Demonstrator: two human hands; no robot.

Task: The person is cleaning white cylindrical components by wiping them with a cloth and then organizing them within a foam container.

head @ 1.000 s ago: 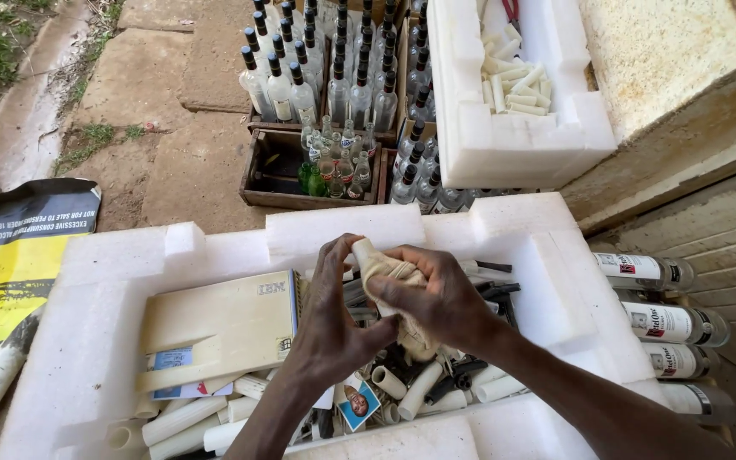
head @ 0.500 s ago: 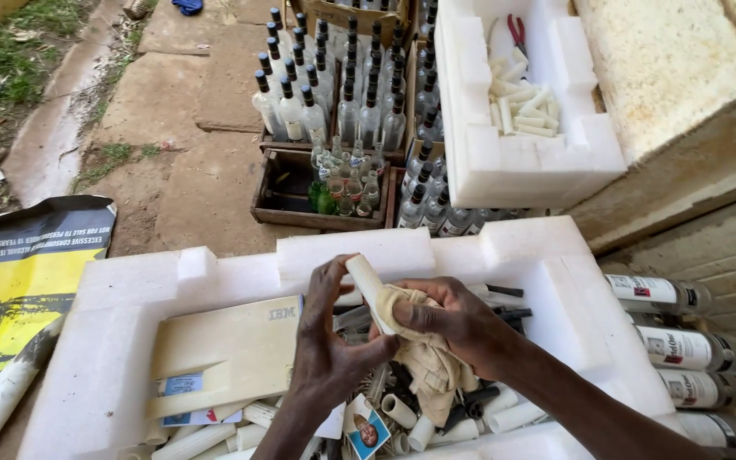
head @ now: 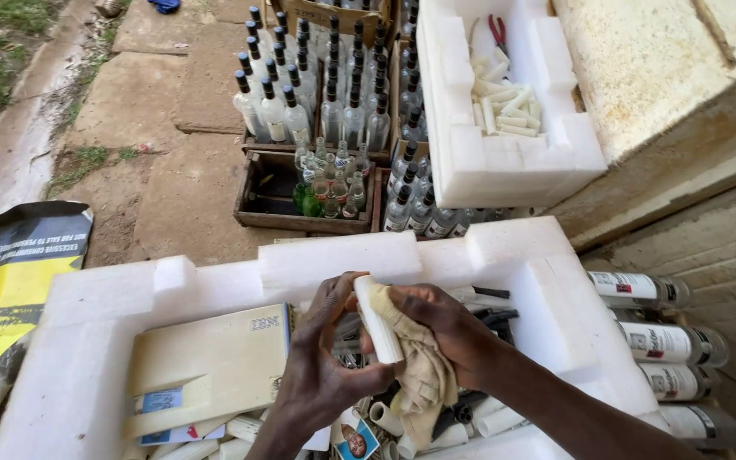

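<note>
Over the white foam tray (head: 215, 281), head view: left hand (head: 321, 362) closed on a white tube (head: 378, 319), right hand (head: 449, 328) gripping a beige cloth (head: 423, 375) at its 4 o'clock. Wiping step; the rubbing calls for steady counter-grip.

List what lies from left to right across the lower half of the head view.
Yellow and black printed sheet → cream flat box inside the white foam tray → left hand → white cylinder → right hand holding a tan cloth → labelled bottles lying on their sides.
</note>
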